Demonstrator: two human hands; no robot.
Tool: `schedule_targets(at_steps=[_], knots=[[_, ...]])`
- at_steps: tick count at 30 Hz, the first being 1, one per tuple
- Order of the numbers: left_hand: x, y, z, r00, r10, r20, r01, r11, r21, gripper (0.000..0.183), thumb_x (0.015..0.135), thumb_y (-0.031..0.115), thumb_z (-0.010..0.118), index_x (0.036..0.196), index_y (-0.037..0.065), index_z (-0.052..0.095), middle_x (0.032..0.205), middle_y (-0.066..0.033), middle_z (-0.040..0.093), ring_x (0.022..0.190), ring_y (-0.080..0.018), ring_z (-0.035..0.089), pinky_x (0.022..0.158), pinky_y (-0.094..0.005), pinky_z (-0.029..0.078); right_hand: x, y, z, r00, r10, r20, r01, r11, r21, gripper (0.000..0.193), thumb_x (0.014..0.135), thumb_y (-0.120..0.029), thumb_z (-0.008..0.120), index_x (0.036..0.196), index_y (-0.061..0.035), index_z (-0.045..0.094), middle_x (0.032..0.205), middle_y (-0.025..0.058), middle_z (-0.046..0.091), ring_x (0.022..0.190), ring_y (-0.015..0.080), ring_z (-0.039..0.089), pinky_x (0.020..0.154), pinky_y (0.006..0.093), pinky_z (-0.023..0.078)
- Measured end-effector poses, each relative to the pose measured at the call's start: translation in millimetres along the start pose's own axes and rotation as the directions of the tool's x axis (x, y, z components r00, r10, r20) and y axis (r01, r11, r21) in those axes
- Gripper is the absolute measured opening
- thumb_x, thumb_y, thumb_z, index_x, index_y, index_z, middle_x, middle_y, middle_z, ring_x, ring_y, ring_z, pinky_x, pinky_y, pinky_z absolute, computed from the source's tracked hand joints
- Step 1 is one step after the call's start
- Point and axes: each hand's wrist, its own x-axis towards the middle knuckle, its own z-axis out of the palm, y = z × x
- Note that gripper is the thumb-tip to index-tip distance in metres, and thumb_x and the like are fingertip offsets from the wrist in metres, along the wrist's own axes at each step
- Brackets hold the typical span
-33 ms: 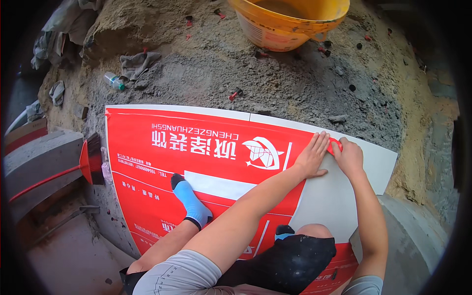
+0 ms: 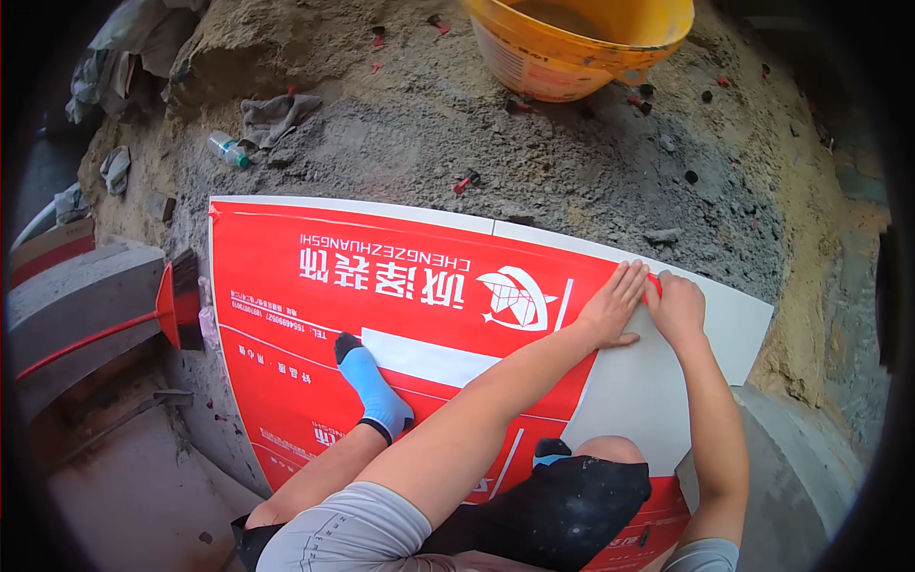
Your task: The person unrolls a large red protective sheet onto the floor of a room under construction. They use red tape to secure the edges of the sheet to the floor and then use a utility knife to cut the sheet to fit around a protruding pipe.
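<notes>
I am looking down at a rough bed of grey mortar filling the ground ahead. An orange bucket is sitting at its far edge, and small red clips are lying scattered across the grey. A plastic bottle and a crumpled grey rag are lying off to the far left. A red-handled brush is leaning against a concrete block at the left. My own foot in a blue sock is standing on the sheet, and my dark-clad knee is covering its near edge, so part of it is hidden.

The thing in hand is a red protective film with white lettering and a white emblem, lying on a large white tile that is resting on the mortar. The film is covering most of the tile; at the right the bare white surface is showing where the film is lifted away.

My left hand is lying flat, fingers spread slightly, pressing on the film near its far right edge. My right hand is just beside it, pinching the red edge of the film between thumb and fingers.
</notes>
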Motion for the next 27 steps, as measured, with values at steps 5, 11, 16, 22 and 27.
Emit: schedule_targets(at_steps=[5, 11, 16, 22, 27], knots=[[-24, -62, 13, 0.982, 0.133, -0.134, -0.150, 0.981, -0.121, 0.094, 0.087, 0.069, 0.049, 0.152, 0.003, 0.032, 0.161, -0.0099, 0.028, 0.152, -0.0242, 0.015, 0.124, -0.0460, 0.005, 15, -18, 20, 0.992, -0.065, -0.109, 0.055, 0.994, -0.092, 0.024, 0.090, -0.023, 0.059, 0.075, -0.0042, 0.060, 0.073, 0.0174, 0.066, 0.067, 0.0353, 0.066, 0.060, 0.0465, 0.052], [-148, -163, -9, 0.983, -0.053, -0.176, 0.021, 0.984, -0.176, 0.082, 0.090, 0.063, 0.050, 0.152, 0.011, 0.036, 0.160, -0.0046, 0.031, 0.150, -0.0188, 0.022, 0.124, -0.0442, 0.010, 17, -11, 28, 0.993, -0.069, -0.091, 0.049, 0.979, -0.198, 0.023, 0.090, -0.023, 0.058, 0.078, -0.0044, 0.057, 0.073, 0.0166, 0.065, 0.067, 0.0357, 0.066, 0.060, 0.0473, 0.052], [-285, -289, -47, 0.977, -0.207, -0.055, 0.202, 0.975, -0.090, 0.079, 0.091, 0.059, 0.053, 0.152, 0.013, 0.034, 0.160, -0.0033, 0.032, 0.149, -0.0206, 0.023, 0.123, -0.0452, 0.013, 18, -15, 23, 0.992, -0.086, -0.097, 0.060, 0.969, -0.241, 0.022, 0.090, -0.023, 0.058, 0.078, -0.0039, 0.056, 0.073, 0.0175, 0.064, 0.068, 0.0365, 0.066, 0.060, 0.0479, 0.052], [-435, -417, -73, 0.796, -0.602, -0.062, 0.605, 0.794, 0.062, 0.079, 0.093, 0.054, 0.052, 0.153, 0.009, 0.030, 0.160, -0.0100, 0.028, 0.151, -0.0266, 0.019, 0.124, -0.0454, 0.009, 10, 10, 45, 0.982, -0.111, -0.156, 0.085, 0.982, -0.167, 0.022, 0.090, -0.021, 0.057, 0.077, -0.0027, 0.053, 0.071, 0.0201, 0.061, 0.069, 0.0399, 0.062, 0.061, 0.0521, 0.047], [-552, -526, -57, 0.295, -0.916, -0.270, 0.940, 0.330, -0.091, 0.077, 0.098, 0.054, 0.046, 0.155, 0.007, 0.024, 0.163, -0.0102, 0.022, 0.152, -0.0290, 0.014, 0.122, -0.0471, 0.010, 14, 4, 39, 0.988, -0.102, -0.115, 0.097, 0.994, -0.049, 0.025, 0.091, -0.018, 0.056, 0.074, -0.0005, 0.049, 0.069, 0.0224, 0.056, 0.067, 0.0432, 0.057, 0.060, 0.0528, 0.042]])
